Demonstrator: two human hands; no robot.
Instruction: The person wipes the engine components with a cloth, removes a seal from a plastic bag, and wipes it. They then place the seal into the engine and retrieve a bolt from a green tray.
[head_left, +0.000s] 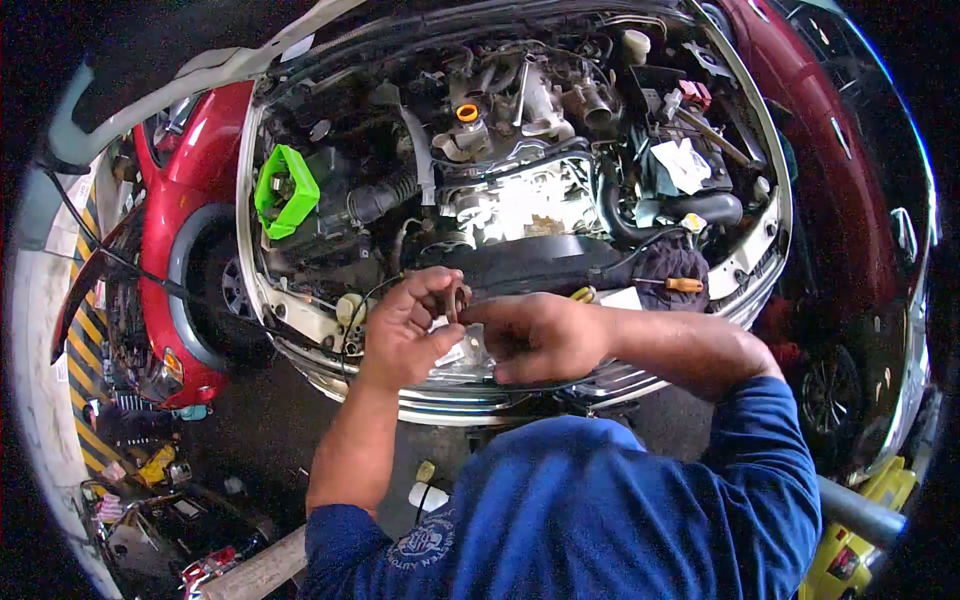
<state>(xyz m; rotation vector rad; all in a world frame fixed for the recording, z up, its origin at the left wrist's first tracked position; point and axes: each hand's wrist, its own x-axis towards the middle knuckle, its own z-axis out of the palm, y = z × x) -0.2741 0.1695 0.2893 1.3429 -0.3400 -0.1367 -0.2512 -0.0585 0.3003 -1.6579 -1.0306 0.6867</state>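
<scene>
My left hand (405, 325) is raised over the front edge of the engine bay. Its thumb and fingers pinch a small brownish ring-shaped metal part (458, 301), seen nearly edge-on. From the other side comes my right hand (550, 335), index finger stretched out so that its tip meets the ring. The thumb of that hand stands apart from the index finger, and the remaining fingers curl underneath, partly hidden. Behind both hands lies the exposed engine (520, 205).
A bright green tray (297, 217) holding small parts sits at the bay's left. An orange-handled screwdriver (684, 285) lies on dark cloth at the front right. White paper (682, 165) rests farther back. A red car (190, 250) stands to the left, a dark red one (825, 130) to the right.
</scene>
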